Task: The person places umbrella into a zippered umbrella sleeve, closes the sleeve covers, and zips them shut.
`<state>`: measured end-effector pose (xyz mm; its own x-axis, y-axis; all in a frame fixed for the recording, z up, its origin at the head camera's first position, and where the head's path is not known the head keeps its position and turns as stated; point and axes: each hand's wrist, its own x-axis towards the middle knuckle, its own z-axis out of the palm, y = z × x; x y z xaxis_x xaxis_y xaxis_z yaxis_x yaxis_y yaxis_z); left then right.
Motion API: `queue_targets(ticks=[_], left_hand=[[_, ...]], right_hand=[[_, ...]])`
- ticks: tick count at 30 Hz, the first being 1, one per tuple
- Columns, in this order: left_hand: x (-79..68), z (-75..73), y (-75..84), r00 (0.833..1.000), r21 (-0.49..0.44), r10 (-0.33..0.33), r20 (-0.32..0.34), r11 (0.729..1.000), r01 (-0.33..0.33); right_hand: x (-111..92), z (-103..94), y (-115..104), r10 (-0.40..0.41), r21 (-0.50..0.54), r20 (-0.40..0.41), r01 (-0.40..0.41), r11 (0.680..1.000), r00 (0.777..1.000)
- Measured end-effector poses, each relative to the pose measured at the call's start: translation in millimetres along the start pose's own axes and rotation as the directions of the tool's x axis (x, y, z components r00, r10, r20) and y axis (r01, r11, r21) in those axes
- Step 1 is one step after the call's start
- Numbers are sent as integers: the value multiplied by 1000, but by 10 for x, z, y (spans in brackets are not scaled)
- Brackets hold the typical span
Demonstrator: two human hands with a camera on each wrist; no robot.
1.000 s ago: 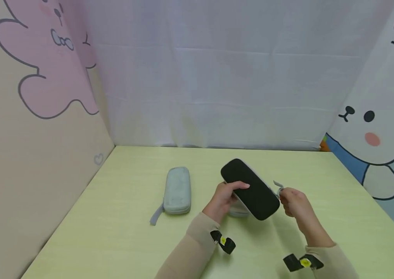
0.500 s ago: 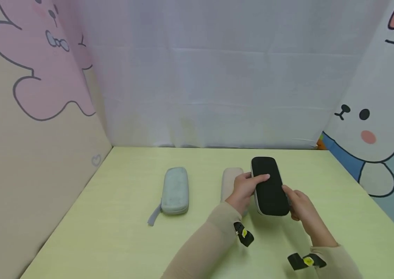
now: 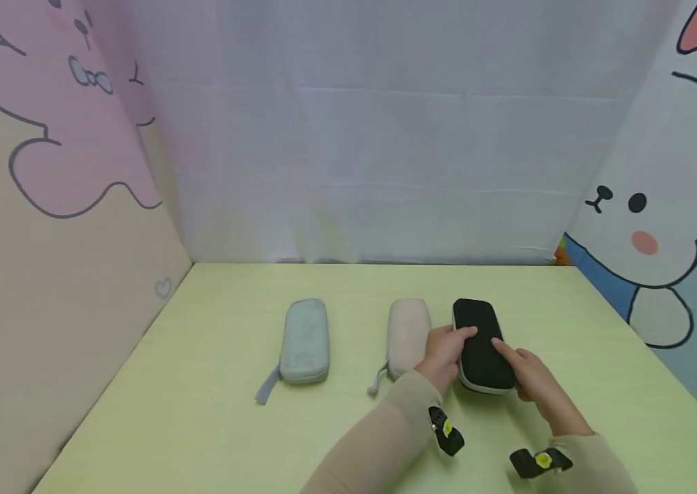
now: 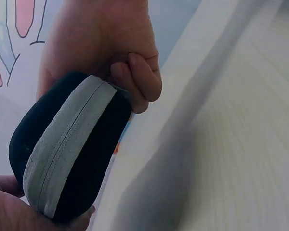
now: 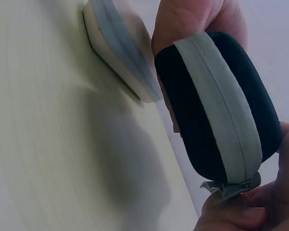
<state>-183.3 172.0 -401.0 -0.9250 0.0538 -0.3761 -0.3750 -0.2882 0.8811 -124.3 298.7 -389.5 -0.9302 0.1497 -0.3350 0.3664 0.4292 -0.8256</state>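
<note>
A black zipper case (image 3: 483, 346) with a pale zipper band (image 4: 67, 139) is held between both hands, a little above the table. My left hand (image 3: 446, 351) grips its left side, thumb lying on the black top. At the right side my right hand (image 3: 530, 374) holds the case, its thumb on the top edge. The zipper band looks closed where it shows. A grey zipper pull (image 5: 236, 186) sits by the right hand's fingers in the right wrist view. Just left of the left hand lies a pinkish-beige case (image 3: 407, 329), partly covered by that hand.
A light blue-green case (image 3: 305, 339) with a grey strap (image 3: 268, 384) lies farther left on the pale yellow-green table (image 3: 200, 412). A white curtain (image 3: 355, 171) hangs behind the table's far edge. Walls with cartoon animals stand at both sides.
The black case has turned more upright, moved right and come lower. My right hand has gone from the pull tab, held out from the case, to the case's side. The beige case is uncovered.
</note>
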Motion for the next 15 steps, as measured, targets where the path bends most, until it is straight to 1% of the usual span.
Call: queue_targets(ticks=[4, 8, 11, 13, 15], left_hand=[[-4, 42, -46, 1000, 1, -6, -9, 1000, 6], [-5, 64, -128, 1000, -6, 8, -5, 1000, -8], [-11, 72, -205, 1000, 2, 30, 3, 1000, -30], [-17, 81, -258, 999, 10, 51, 12, 999, -51], [-29, 92, -306, 997, 41, 79, 14, 996, -79]], right_hand=[[52, -9, 37, -9, -78, -6, 9, 997, 1000], [108, -20, 99, -29, -174, 1, 29, 984, 1000], [133, -27, 154, -34, -234, 9, 35, 972, 999], [134, -36, 182, -55, -287, 10, 55, 956, 998], [132, -48, 201, -69, -334, 7, 68, 940, 998]])
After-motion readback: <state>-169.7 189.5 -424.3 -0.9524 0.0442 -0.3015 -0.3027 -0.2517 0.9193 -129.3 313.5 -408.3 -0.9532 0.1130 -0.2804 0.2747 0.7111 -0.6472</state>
